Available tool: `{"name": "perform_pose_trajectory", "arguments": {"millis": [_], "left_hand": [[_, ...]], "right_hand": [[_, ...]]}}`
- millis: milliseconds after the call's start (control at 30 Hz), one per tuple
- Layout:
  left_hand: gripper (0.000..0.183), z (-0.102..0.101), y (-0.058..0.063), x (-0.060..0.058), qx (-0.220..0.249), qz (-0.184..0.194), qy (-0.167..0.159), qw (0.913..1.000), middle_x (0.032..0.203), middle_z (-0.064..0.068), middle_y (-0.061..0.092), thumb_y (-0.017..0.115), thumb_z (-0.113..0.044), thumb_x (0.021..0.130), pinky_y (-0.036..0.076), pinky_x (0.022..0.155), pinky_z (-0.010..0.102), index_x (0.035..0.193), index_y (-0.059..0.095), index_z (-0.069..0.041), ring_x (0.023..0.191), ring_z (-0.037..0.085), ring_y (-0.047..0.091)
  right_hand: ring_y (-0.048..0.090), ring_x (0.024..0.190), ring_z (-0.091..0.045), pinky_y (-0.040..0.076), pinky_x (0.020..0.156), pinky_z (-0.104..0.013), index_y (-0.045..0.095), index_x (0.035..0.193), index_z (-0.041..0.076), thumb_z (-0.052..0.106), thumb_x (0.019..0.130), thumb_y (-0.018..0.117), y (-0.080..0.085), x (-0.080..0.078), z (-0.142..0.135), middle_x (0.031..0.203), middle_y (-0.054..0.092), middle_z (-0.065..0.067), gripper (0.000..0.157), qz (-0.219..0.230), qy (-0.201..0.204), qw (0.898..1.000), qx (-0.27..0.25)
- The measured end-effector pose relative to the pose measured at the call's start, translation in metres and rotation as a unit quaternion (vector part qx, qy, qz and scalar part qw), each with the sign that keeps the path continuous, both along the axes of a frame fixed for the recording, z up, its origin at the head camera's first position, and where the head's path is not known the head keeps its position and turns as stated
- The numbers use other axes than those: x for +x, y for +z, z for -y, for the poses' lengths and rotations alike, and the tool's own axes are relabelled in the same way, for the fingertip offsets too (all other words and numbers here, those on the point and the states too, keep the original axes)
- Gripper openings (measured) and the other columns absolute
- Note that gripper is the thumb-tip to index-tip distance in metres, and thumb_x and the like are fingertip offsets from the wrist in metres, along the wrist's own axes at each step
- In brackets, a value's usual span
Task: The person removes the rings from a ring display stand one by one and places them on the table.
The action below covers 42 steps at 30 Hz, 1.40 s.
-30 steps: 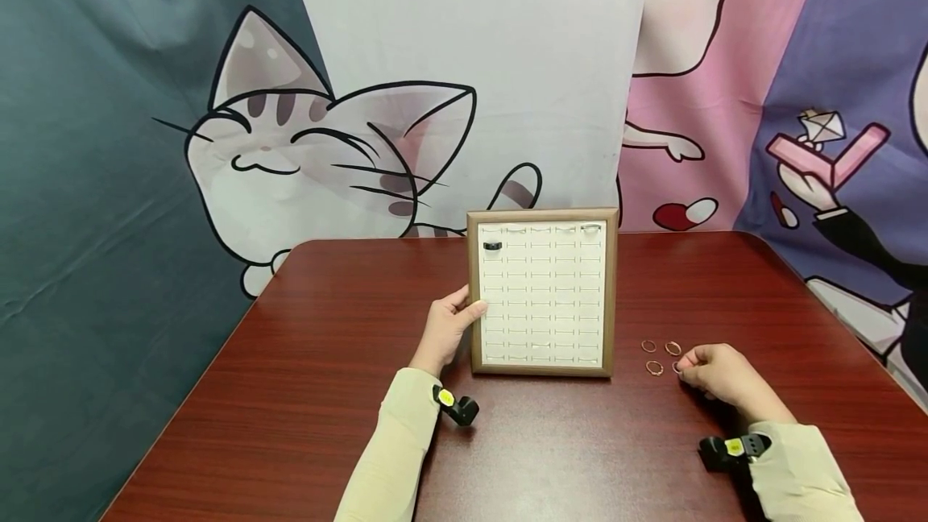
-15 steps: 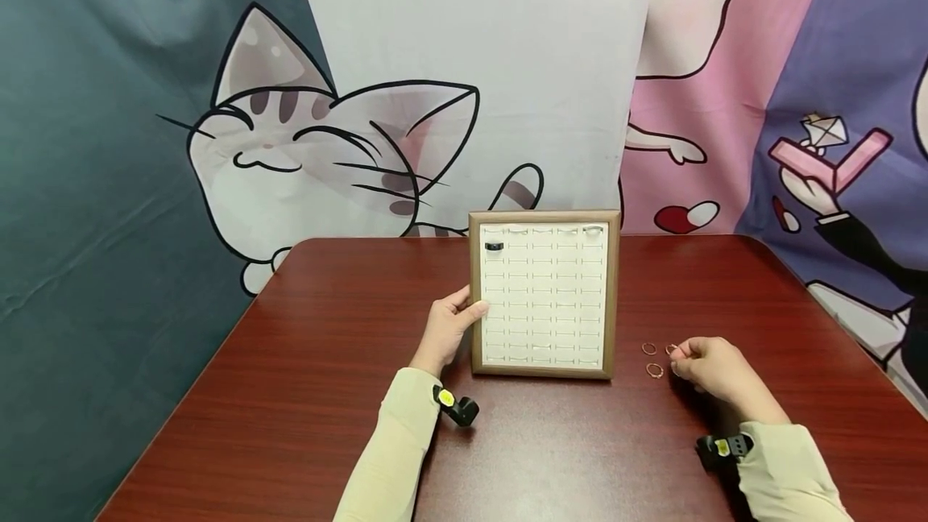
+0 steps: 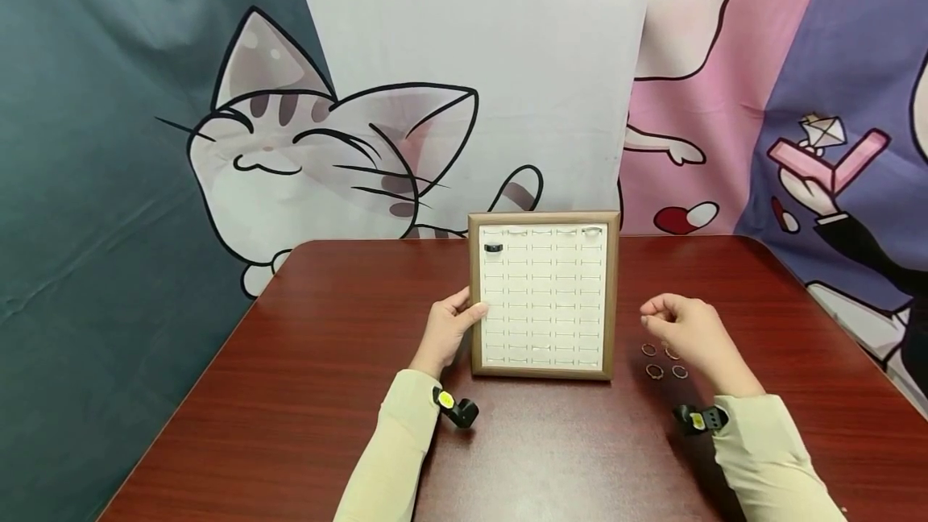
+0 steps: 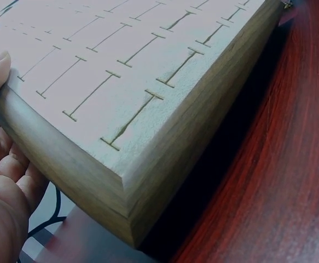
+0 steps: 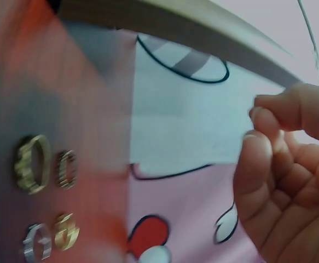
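Note:
My left hand (image 3: pixel 445 332) grips the left edge of a wood-framed ring display board (image 3: pixel 544 296), thumb on its white slotted face. The board stands upright on the table. A black ring (image 3: pixel 494 248) sits in a slot at its upper left, and a silver-coloured ring (image 3: pixel 591 229) in the top right corner. To the board's right my right hand (image 3: pixel 689 333) hovers, fingers loosely bent and thumb near the index finger; nothing shows between them. Below it lie several loose rings, among them a gold ring (image 5: pixel 23 167) and a silver ring (image 5: pixel 30 244) in the right wrist view.
The dark red wooden table (image 3: pixel 312 329) extends around the board. Behind it hangs a cloth backdrop (image 3: pixel 544 63) printed with cartoon figures. Each wrist wears a black camera, such as the left wrist camera (image 3: pixel 457 409).
My right hand has lifted away from the loose rings and moved up and left, toward the board. The silver ring that it touched now lies uncovered. My left hand stays on the frame.

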<state>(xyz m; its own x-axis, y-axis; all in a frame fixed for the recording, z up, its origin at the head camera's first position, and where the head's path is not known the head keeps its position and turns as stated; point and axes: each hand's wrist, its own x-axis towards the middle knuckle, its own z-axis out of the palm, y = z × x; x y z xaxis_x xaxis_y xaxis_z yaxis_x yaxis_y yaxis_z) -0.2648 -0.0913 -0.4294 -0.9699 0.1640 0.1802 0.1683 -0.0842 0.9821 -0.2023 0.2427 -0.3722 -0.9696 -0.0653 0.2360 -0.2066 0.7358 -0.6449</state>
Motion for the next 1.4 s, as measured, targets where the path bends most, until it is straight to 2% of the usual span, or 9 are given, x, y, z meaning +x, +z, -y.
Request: {"name": "perform_pose_trajectory", "arguments": {"millis": [200,367,567,733,967,1133,1400], "left_hand": [[0.045,0.000,-0.004,-0.001,-0.002,-0.002,0.014,0.9999,0.109,0.023,0.063,0.065,-0.007,0.086,0.052,0.073,0.022,0.128,0.053,0.002,0.081,0.006,0.063],[0.045,0.000,-0.002,0.001,-0.006,-0.002,0.016,0.9999,0.109,0.023,0.063,0.066,-0.008,0.085,0.051,0.075,0.022,0.127,0.054,0.002,0.082,0.007,0.062],[0.044,0.000,-0.001,0.000,-0.004,-0.003,0.008,1.0000,0.106,0.021,0.065,0.066,-0.008,0.085,0.052,0.072,0.022,0.127,0.055,0.001,0.079,0.007,0.062],[0.043,0.000,0.003,0.002,-0.017,0.004,0.009,0.9998,0.103,0.020,0.065,0.064,-0.006,0.086,0.051,0.071,0.022,0.127,0.054,0.002,0.076,0.005,0.062],[0.043,-0.001,0.021,0.017,-0.026,-0.001,0.006,0.9996,0.103,0.022,0.065,0.064,-0.005,0.086,0.051,0.071,0.021,0.127,0.053,0.005,0.076,0.004,0.061],[0.042,-0.001,0.021,0.019,-0.019,-0.005,-0.001,0.9998,0.106,0.025,0.064,0.063,-0.003,0.086,0.052,0.071,0.022,0.127,0.053,0.006,0.076,0.004,0.062],[0.042,0.000,0.021,0.017,-0.018,-0.002,-0.004,0.9998,0.107,0.024,0.064,0.063,-0.004,0.086,0.051,0.072,0.022,0.126,0.054,0.005,0.078,0.004,0.061]], "right_hand": [[0.046,0.055,-0.004,0.037,0.052,-0.021,0.066,0.087,0.008,0.010,0.082,0.064,0.019,-0.010,0.021,0.072,0.065,-0.002,0.007,-0.122,-0.017,0.992,0.014],[0.042,0.054,-0.005,0.033,0.050,-0.020,0.067,0.086,0.008,0.006,0.081,0.064,0.032,-0.020,0.034,0.069,0.063,-0.002,0.007,-0.185,-0.014,0.983,0.002],[0.041,0.054,-0.004,0.031,0.050,-0.017,0.067,0.086,0.007,0.003,0.079,0.063,0.039,-0.032,0.043,0.067,0.062,-0.003,0.009,-0.234,-0.015,0.972,-0.012],[0.043,0.056,-0.004,0.032,0.051,-0.016,0.067,0.087,0.005,0.003,0.080,0.063,0.044,-0.042,0.049,0.067,0.061,-0.004,0.008,-0.247,-0.012,0.969,-0.021],[0.042,0.055,-0.006,0.032,0.052,-0.016,0.067,0.085,0.004,0.003,0.079,0.061,0.051,-0.053,0.056,0.064,0.059,-0.003,0.009,-0.271,-0.005,0.962,-0.019],[0.041,0.053,-0.008,0.031,0.051,-0.017,0.067,0.085,0.004,0.002,0.078,0.061,0.054,-0.057,0.058,0.062,0.057,-0.003,0.009,-0.269,-0.004,0.963,-0.018],[0.043,0.053,-0.006,0.033,0.053,-0.019,0.068,0.083,0.006,0.002,0.077,0.058,0.061,-0.059,0.059,0.063,0.060,-0.004,0.011,-0.241,-0.009,0.971,-0.002]]}}
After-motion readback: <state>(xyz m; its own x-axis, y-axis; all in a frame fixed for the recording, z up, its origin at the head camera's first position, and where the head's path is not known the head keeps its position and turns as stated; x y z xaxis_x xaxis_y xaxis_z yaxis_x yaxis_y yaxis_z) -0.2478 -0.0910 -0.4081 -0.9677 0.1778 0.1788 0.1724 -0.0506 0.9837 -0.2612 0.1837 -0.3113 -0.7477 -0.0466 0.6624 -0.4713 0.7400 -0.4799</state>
